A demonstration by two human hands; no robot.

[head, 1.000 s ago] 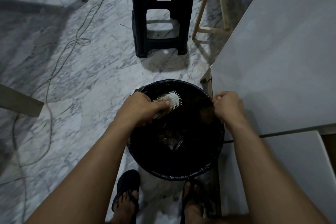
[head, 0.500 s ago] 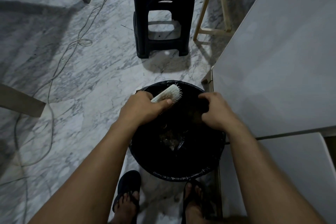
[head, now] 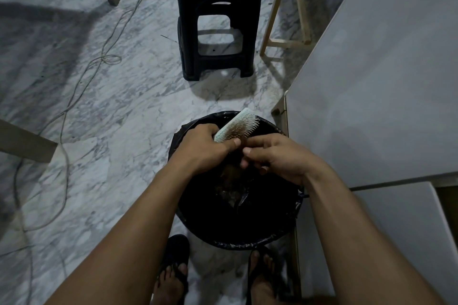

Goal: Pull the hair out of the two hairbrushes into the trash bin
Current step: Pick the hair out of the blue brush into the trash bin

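Left hand [head: 205, 148] fingers grip hairbrush [head: 236, 126] over trash bin [head: 247, 241]; right hand [head: 275, 156] fingers pinch hair at bristles.

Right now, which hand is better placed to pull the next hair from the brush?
Right. The left hand is shut on the hairbrush, holding it over the trash bin. The right hand has its fingers pinched at the bristles, so it can pull and drop.
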